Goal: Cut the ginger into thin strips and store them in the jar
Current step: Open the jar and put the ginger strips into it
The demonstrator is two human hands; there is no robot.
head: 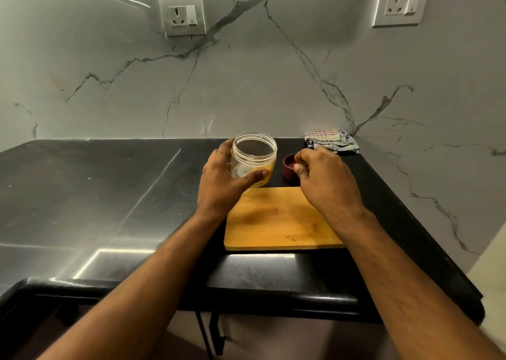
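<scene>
A clear plastic jar [254, 155] with a threaded open mouth is gripped by my left hand [223, 180], thumb across its front, just behind the wooden cutting board [276, 222]. Yellowish ginger strips show through the jar's bottom. My right hand [324, 176] pinches the rim of a dark maroon lid [289, 166] that lies upturned on the counter right of the jar. The board's top is bare. No knife is in view.
The black stone counter [109, 195] stretches left, with its front edge near me and its right edge beside the board. A folded checked cloth [332, 141] lies at the back against the marble wall. Two wall sockets [183, 15] sit above.
</scene>
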